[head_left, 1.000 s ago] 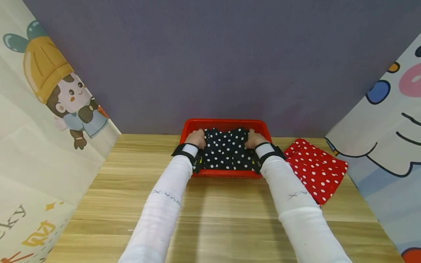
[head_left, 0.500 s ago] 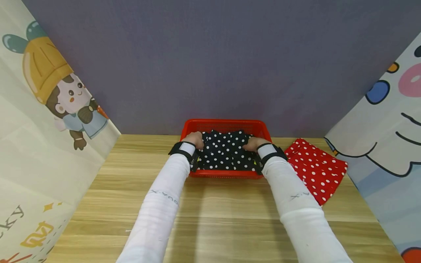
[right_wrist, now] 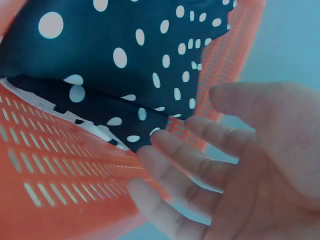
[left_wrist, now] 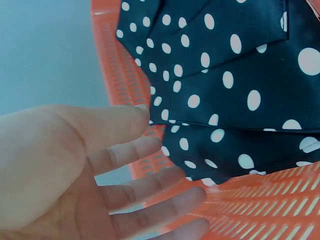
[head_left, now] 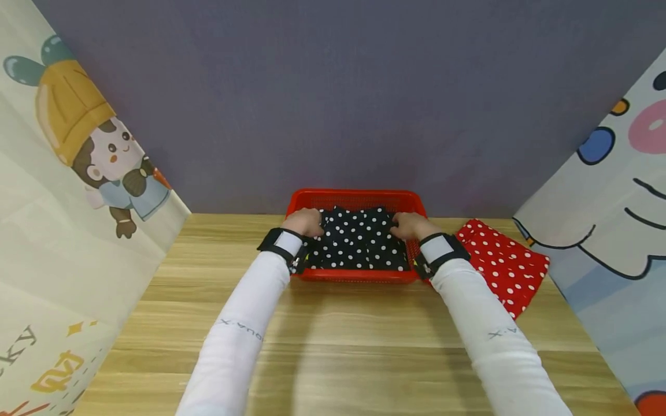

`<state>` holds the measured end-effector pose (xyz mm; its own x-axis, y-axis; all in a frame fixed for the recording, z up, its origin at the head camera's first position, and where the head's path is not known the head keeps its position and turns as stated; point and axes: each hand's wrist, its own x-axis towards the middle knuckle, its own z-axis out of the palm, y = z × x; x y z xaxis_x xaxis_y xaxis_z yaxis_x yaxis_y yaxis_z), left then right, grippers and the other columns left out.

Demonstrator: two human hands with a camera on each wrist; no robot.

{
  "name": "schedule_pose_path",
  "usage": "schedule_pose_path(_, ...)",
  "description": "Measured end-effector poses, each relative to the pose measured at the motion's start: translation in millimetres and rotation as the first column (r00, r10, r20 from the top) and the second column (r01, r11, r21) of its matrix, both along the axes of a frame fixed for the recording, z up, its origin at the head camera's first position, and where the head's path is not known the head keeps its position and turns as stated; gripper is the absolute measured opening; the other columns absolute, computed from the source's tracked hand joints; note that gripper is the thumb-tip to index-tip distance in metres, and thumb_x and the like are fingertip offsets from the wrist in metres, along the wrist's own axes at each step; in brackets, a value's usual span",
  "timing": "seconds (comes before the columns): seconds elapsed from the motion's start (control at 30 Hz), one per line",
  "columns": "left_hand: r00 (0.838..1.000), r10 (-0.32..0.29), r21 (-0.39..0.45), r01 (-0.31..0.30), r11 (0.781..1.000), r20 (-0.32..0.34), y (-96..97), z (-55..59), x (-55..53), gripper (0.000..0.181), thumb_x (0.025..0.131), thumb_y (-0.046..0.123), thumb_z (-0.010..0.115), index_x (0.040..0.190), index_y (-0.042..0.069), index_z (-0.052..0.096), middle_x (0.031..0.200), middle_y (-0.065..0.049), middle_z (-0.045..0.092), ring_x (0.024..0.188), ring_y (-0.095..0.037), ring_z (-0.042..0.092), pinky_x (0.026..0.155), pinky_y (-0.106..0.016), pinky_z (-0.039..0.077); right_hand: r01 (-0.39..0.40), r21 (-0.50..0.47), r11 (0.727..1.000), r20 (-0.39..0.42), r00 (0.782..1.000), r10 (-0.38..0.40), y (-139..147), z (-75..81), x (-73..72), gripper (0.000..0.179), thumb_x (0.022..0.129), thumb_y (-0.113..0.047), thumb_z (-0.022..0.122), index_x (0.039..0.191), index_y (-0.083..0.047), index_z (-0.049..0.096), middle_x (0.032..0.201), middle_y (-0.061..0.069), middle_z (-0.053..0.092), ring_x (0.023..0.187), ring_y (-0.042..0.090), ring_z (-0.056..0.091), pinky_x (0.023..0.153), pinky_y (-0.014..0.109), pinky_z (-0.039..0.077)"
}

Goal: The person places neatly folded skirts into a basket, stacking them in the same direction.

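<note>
A black fabric piece with white polka dots (head_left: pixel 359 240), folded in layers, lies inside a red plastic basket (head_left: pixel 359 277). My left hand (head_left: pixel 304 222) is over the basket's left side, at the fabric's edge. In the left wrist view its fingers are spread and nearly straight, with nothing between them and the thumb. Across from it, my right hand (head_left: pixel 409 226) is over the basket's right side. The right wrist view has its fingers (right_wrist: pixel 190 167) extended and apart from the thumb, fingertips close to the fabric's lower layer; whether they touch it I cannot tell.
A folded red fabric piece with white dots (head_left: pixel 507 266) lies on the wooden table (head_left: pixel 359 341), right of the basket and partly behind my right arm. A grey wall (head_left: pixel 343 104) rises behind the basket. Printed cartoon panels border both sides.
Both hands have moved outward, away from the middle of the black dotted fabric, and their fingers are now loose of it. The fabric sits slightly lower in the basket.
</note>
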<state>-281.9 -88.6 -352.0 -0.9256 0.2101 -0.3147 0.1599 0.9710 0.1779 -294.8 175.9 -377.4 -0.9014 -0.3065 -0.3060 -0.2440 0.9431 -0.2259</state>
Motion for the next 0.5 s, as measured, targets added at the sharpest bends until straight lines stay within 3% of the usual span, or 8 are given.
schedule_pose_path(0.13,0.996,-0.054,-0.016,0.053,0.998,-0.076,-1.3,0.9,5.9,0.016,0.084,0.022,0.058,0.092,0.011,0.067,0.090,-0.005,0.064,0.077,-0.019,0.056,0.066,-0.032,0.044,-0.047,-0.025,0.999,-0.104,0.994,0.044,0.1,15.6,24.9,0.037,0.089,-0.017,0.049,0.118,0.005,0.052,0.113,0.023,0.058,0.100,0.034,0.056,0.088,0.044,0.044)
schedule_pose_path(0.27,0.990,-0.075,-0.021,0.073,0.997,-0.120,-2.1,-1.6,15.6,0.014,0.085,0.019,0.056,0.091,0.011,0.066,0.088,-0.006,0.064,0.076,-0.020,0.058,0.063,-0.034,0.047,-0.066,-0.048,0.997,-0.190,0.980,0.056,1.7,15.3,40.9,0.023,0.087,-0.014,0.053,0.105,-0.001,0.057,0.096,0.015,0.062,0.081,0.027,0.056,0.074,0.042,0.047)
schedule_pose_path(0.4,0.978,-0.073,-0.022,0.070,0.997,-0.198,-2.8,-5.1,28.1,0.011,0.085,0.018,0.055,0.089,0.011,0.063,0.088,-0.008,0.065,0.076,-0.023,0.060,0.060,-0.036,0.048,-0.110,-0.073,0.991,-0.296,0.952,0.083,3.6,13.3,56.2,0.008,0.086,-0.010,0.054,0.090,-0.004,0.057,0.075,0.008,0.057,0.066,0.022,0.052,0.059,0.036,0.045)
schedule_pose_path(0.5,0.958,-0.075,-0.016,0.074,0.997,-0.276,-4.5,-8.5,38.8,0.010,0.086,0.019,0.055,0.085,0.010,0.061,0.084,-0.008,0.064,0.074,-0.024,0.061,0.056,-0.036,0.048,-0.128,-0.084,0.988,-0.372,0.924,0.088,5.3,12.3,69.1,0.005,0.086,-0.009,0.055,0.082,-0.006,0.055,0.065,0.005,0.052,0.060,0.020,0.050,0.050,0.032,0.042)
